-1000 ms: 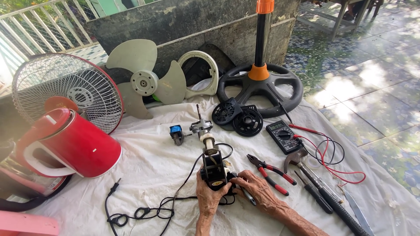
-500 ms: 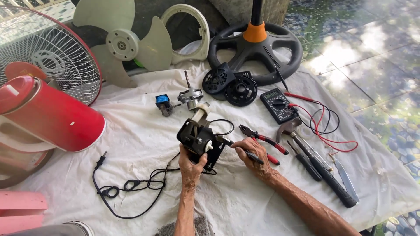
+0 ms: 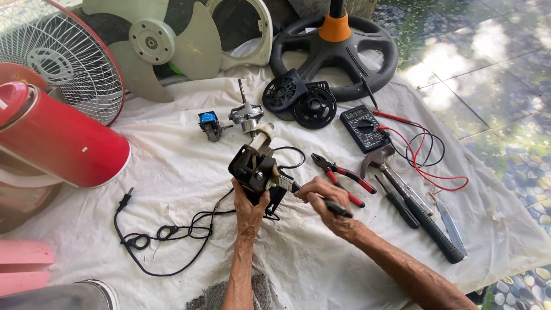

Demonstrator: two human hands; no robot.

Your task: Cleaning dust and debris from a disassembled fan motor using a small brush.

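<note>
My left hand grips a black fan motor assembly and holds it tilted above the white cloth. A cream plastic part tops the motor, and a black power cord trails from it to the left. My right hand holds a black-handled screwdriver with its tip against the motor's side. Red-handled pliers lie just beyond my right hand.
A digital multimeter with red and black leads, a hammer and more screwdrivers lie at right. Behind are a rotor with shaft, a blue part, black round covers, the fan base, blade, grille and red housing.
The motor has been lifted off the cloth and tilted in my left hand. My right hand brought the screwdriver tip to its side. The camera has shifted closer and to the right.
</note>
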